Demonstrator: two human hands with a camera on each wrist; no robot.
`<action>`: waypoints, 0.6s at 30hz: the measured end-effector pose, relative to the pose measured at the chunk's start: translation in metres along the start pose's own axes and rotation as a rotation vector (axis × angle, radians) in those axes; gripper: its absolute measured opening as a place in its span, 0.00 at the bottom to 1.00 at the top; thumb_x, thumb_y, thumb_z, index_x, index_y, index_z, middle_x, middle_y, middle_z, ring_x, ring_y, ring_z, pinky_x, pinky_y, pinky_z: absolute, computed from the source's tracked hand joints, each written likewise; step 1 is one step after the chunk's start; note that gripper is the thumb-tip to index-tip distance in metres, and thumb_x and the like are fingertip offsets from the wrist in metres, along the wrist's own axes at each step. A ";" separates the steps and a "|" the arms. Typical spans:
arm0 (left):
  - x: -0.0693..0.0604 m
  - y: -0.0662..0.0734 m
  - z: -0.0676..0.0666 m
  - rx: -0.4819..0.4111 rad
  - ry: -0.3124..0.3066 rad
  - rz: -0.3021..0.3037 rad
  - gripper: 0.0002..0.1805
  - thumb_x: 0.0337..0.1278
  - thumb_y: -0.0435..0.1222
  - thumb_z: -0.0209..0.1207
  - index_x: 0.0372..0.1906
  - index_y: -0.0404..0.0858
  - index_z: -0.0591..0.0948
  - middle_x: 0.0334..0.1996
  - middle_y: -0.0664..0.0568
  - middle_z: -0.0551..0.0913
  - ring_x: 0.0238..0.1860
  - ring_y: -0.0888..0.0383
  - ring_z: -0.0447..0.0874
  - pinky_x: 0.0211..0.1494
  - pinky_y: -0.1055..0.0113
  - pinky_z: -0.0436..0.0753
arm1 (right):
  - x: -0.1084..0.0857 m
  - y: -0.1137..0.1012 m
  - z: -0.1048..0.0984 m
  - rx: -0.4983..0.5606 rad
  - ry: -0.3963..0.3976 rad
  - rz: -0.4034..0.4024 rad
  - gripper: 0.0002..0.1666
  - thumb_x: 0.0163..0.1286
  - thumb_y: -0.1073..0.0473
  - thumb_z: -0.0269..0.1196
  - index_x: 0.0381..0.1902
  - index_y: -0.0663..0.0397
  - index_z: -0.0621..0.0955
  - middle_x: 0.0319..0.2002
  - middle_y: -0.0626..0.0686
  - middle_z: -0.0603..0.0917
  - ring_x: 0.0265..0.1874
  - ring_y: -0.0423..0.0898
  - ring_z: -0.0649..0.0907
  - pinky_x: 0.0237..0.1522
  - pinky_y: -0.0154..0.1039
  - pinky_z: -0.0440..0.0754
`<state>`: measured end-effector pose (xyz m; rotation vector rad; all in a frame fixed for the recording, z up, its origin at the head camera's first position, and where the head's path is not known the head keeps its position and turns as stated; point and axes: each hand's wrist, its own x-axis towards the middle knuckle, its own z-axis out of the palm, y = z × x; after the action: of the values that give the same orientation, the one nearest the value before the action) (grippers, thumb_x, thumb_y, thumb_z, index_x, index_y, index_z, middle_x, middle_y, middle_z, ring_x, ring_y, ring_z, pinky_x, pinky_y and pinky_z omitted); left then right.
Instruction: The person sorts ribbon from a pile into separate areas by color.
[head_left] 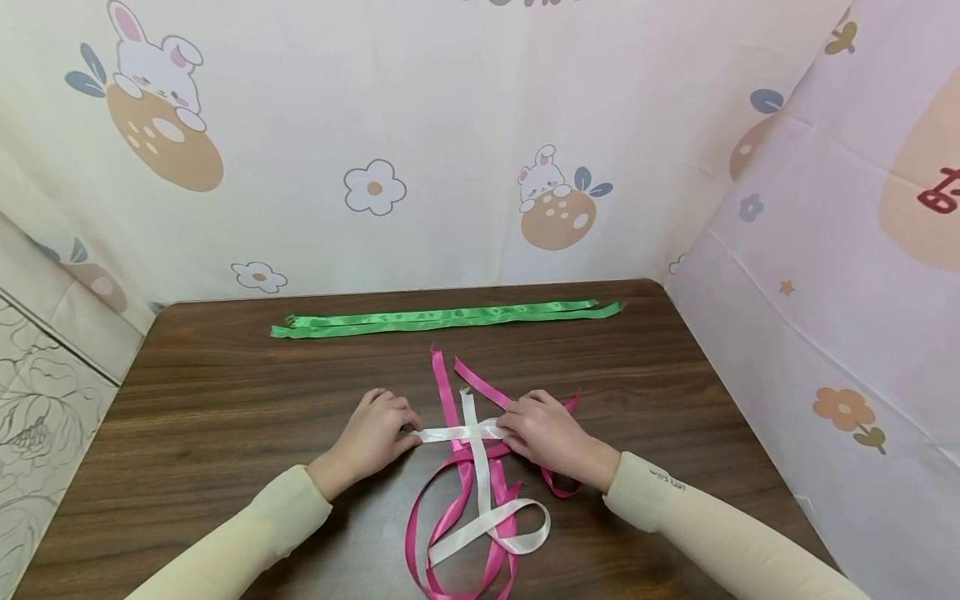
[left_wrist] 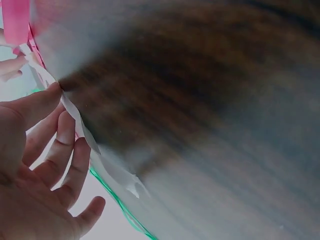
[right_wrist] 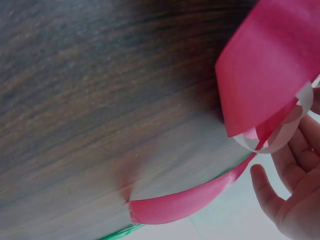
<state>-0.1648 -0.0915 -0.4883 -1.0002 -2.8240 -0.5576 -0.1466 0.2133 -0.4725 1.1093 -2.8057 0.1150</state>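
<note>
A white ribbon (head_left: pixel 444 434) runs sideways between both hands, crossing a lengthwise white ribbon (head_left: pixel 480 475) and pink ribbons (head_left: pixel 446 392). My left hand (head_left: pixel 378 432) pinches its left part between thumb and finger; in the left wrist view the hand (left_wrist: pixel 47 165) holds the white strip (left_wrist: pixel 82 127), other fingers loosely bent. My right hand (head_left: pixel 546 432) pinches the right part beside the crossing. In the right wrist view a pink ribbon (right_wrist: pixel 270 70) and a white loop (right_wrist: pixel 280 140) partly cover the fingers of my right hand (right_wrist: pixel 295 185).
Green ribbons (head_left: pixel 450 317) lie side by side along the back of the brown table (head_left: pixel 225 400). Pink loops (head_left: pixel 411 533) and a white loop (head_left: pixel 536 533) spread toward the front edge. A printed curtain (head_left: pixel 450 100) hangs behind the table.
</note>
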 end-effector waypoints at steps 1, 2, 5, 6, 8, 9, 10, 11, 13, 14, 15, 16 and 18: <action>0.000 0.000 0.000 -0.003 -0.001 0.000 0.08 0.53 0.43 0.76 0.35 0.45 0.91 0.32 0.56 0.86 0.40 0.54 0.81 0.65 0.44 0.76 | 0.000 0.000 0.000 -0.001 0.007 -0.002 0.12 0.63 0.54 0.75 0.44 0.48 0.90 0.39 0.46 0.91 0.44 0.44 0.87 0.58 0.48 0.81; 0.000 0.000 0.001 -0.001 -0.001 0.000 0.08 0.53 0.43 0.76 0.35 0.44 0.91 0.32 0.56 0.86 0.40 0.54 0.81 0.64 0.44 0.76 | 0.000 0.000 0.000 -0.001 0.015 -0.006 0.12 0.63 0.55 0.75 0.44 0.49 0.90 0.40 0.46 0.91 0.44 0.44 0.87 0.58 0.48 0.81; 0.001 -0.001 0.002 -0.012 -0.001 -0.004 0.10 0.53 0.43 0.76 0.38 0.44 0.91 0.33 0.55 0.85 0.40 0.54 0.81 0.64 0.44 0.76 | 0.001 0.000 -0.001 0.012 0.038 -0.017 0.12 0.64 0.57 0.74 0.45 0.50 0.89 0.41 0.46 0.90 0.44 0.44 0.87 0.58 0.48 0.81; 0.001 -0.001 0.003 -0.015 0.001 -0.005 0.11 0.53 0.43 0.76 0.39 0.44 0.91 0.33 0.55 0.84 0.40 0.54 0.81 0.64 0.44 0.76 | 0.001 0.000 -0.001 0.016 0.045 -0.020 0.12 0.64 0.57 0.74 0.45 0.50 0.89 0.41 0.46 0.90 0.44 0.44 0.87 0.58 0.48 0.81; 0.001 -0.001 0.004 -0.019 0.005 -0.005 0.11 0.52 0.43 0.76 0.39 0.44 0.91 0.33 0.55 0.84 0.40 0.55 0.80 0.63 0.45 0.76 | 0.002 0.000 -0.001 0.028 0.056 -0.024 0.11 0.64 0.57 0.74 0.44 0.49 0.89 0.40 0.46 0.90 0.44 0.44 0.87 0.58 0.48 0.82; 0.001 -0.002 0.004 -0.024 0.005 -0.005 0.11 0.52 0.43 0.76 0.39 0.44 0.91 0.34 0.55 0.84 0.40 0.55 0.80 0.63 0.45 0.76 | 0.002 0.000 -0.001 0.031 0.060 -0.025 0.10 0.65 0.57 0.74 0.44 0.49 0.89 0.40 0.46 0.90 0.44 0.44 0.87 0.58 0.48 0.81; 0.001 -0.002 0.005 -0.026 0.007 -0.002 0.11 0.52 0.43 0.76 0.39 0.44 0.91 0.33 0.55 0.84 0.40 0.55 0.80 0.63 0.45 0.77 | 0.003 0.000 -0.001 0.034 0.066 -0.026 0.09 0.65 0.57 0.74 0.43 0.49 0.89 0.39 0.45 0.90 0.44 0.44 0.87 0.58 0.48 0.82; 0.001 -0.002 0.005 -0.029 0.009 -0.001 0.11 0.52 0.43 0.76 0.39 0.44 0.91 0.33 0.55 0.84 0.40 0.55 0.80 0.63 0.45 0.77 | 0.003 0.000 -0.001 0.038 0.071 -0.027 0.08 0.65 0.57 0.74 0.42 0.48 0.89 0.39 0.45 0.89 0.43 0.43 0.87 0.58 0.47 0.82; 0.001 -0.002 0.005 -0.037 0.008 0.000 0.11 0.52 0.43 0.76 0.39 0.44 0.91 0.33 0.55 0.84 0.40 0.55 0.80 0.63 0.45 0.77 | 0.003 0.000 -0.002 0.046 0.080 -0.026 0.06 0.65 0.57 0.74 0.40 0.47 0.89 0.37 0.44 0.89 0.42 0.43 0.87 0.58 0.47 0.82; 0.000 -0.003 0.005 -0.040 0.008 -0.001 0.11 0.52 0.43 0.76 0.39 0.44 0.91 0.33 0.55 0.84 0.40 0.55 0.80 0.63 0.45 0.77 | 0.003 0.000 -0.002 0.051 0.085 -0.025 0.06 0.64 0.58 0.74 0.39 0.46 0.89 0.37 0.43 0.89 0.41 0.42 0.86 0.57 0.46 0.82; 0.000 -0.003 0.005 -0.044 0.007 -0.001 0.11 0.52 0.43 0.76 0.39 0.44 0.91 0.33 0.55 0.84 0.40 0.55 0.80 0.63 0.45 0.77 | 0.003 0.000 -0.003 0.057 0.090 -0.023 0.05 0.64 0.57 0.74 0.39 0.45 0.89 0.36 0.43 0.89 0.41 0.42 0.86 0.57 0.46 0.82; 0.000 -0.003 0.005 -0.043 0.007 -0.001 0.11 0.52 0.43 0.76 0.39 0.44 0.91 0.33 0.55 0.84 0.40 0.55 0.80 0.63 0.45 0.77 | 0.003 0.000 -0.003 0.060 0.098 -0.022 0.05 0.64 0.57 0.74 0.38 0.45 0.89 0.35 0.43 0.88 0.41 0.42 0.86 0.57 0.46 0.82; 0.000 -0.003 0.005 -0.050 0.007 -0.004 0.11 0.52 0.43 0.76 0.39 0.44 0.91 0.33 0.56 0.84 0.40 0.55 0.80 0.63 0.45 0.76 | 0.003 0.000 -0.004 0.069 0.112 -0.017 0.04 0.64 0.57 0.74 0.37 0.44 0.89 0.34 0.42 0.88 0.40 0.41 0.86 0.57 0.46 0.82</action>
<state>-0.1663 -0.0923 -0.4938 -0.9993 -2.8200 -0.6334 -0.1484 0.2113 -0.4678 1.1047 -2.7121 0.2661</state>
